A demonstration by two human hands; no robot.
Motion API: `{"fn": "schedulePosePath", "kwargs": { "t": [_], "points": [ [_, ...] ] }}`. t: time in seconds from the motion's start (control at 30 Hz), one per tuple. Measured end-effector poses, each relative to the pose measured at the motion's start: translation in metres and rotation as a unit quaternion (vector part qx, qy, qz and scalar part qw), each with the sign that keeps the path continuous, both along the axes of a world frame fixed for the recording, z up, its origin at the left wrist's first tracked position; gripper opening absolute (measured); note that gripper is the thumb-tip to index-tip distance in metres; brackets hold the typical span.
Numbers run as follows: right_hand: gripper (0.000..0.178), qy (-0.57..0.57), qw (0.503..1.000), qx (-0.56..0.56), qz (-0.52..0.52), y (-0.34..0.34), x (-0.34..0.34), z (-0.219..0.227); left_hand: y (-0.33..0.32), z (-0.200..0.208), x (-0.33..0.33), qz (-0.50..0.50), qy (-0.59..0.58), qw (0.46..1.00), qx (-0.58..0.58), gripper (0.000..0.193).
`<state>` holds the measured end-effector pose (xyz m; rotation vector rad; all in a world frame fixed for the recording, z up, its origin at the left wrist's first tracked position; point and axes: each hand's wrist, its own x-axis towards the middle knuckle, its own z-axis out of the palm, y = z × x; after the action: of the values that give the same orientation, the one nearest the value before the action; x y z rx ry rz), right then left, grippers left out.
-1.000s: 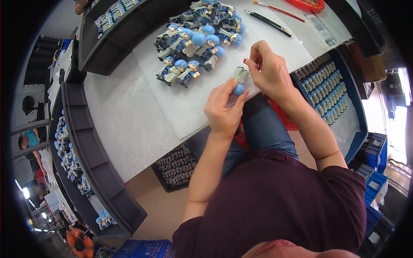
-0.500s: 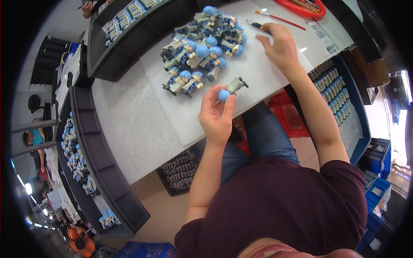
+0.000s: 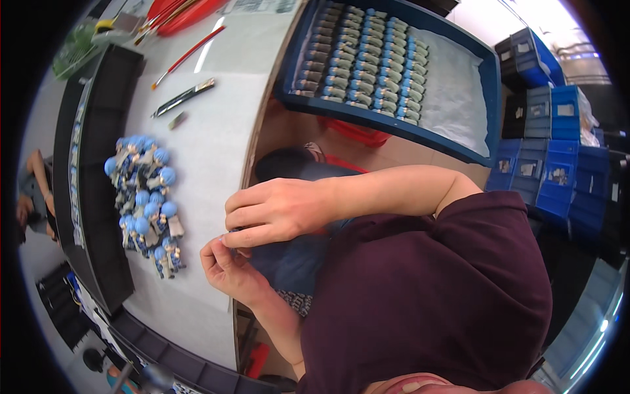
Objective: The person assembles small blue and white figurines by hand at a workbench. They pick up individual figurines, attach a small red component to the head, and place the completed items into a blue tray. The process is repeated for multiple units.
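Observation:
My two hands meet over the near edge of the white-covered table (image 3: 223,144). The fingers of my left hand (image 3: 234,272) are pinched together just below my right hand (image 3: 279,210), whose bent fingers and thumb touch the left fingertips. Between them the figurine is almost wholly hidden; the earlier picture shows it in my left hand, with blue hair and a grey body. Beyond my hands, a heap of blue-haired figurines (image 3: 141,197) lies on the table. A small grey-green block (image 3: 177,120) and a slim black-and-silver tool (image 3: 184,97) lie past the heap.
To the right, a blue tray (image 3: 387,123) holds rows of figurines, with white lining bare at its right end. A red-handled paintbrush (image 3: 190,56) lies near a red dish (image 3: 190,16) of brushes. A dark rack (image 3: 108,164) borders the table's far side. Blue bins (image 3: 548,174) stand farther right.
The view has swung to the right, bringing the blue tray fully into sight. My right hand has left the tabletop beside the block and come together with my left hand.

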<state>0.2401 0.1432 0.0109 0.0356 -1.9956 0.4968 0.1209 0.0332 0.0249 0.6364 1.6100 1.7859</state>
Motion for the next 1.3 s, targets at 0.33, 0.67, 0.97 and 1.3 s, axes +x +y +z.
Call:
{"fn": "schedulePosePath", "kwargs": {
  "t": [0.33,0.67,0.97,1.3],
  "points": [
    [0.025,-0.008,0.989,-0.098,-0.106,0.059,0.106,-0.045,0.055,-0.006,0.065,-0.258,-0.009,0.965,-0.044,0.026],
    [0.024,-0.207,0.643,-0.238,-0.698,0.243,0.388,-0.185,0.039,-0.034,0.008,-0.002,0.442,0.897,-0.027,0.013],
    [0.025,-0.306,0.588,-0.39,-0.639,0.267,0.39,-0.22,0.041,-0.048,0.006,0.014,0.498,0.866,-0.028,0.016],
    [0.03,-0.288,0.67,-0.265,-0.631,0.265,0.414,-0.221,0.044,-0.046,0.009,0.03,0.504,0.862,-0.051,0.014]
  ]
}}
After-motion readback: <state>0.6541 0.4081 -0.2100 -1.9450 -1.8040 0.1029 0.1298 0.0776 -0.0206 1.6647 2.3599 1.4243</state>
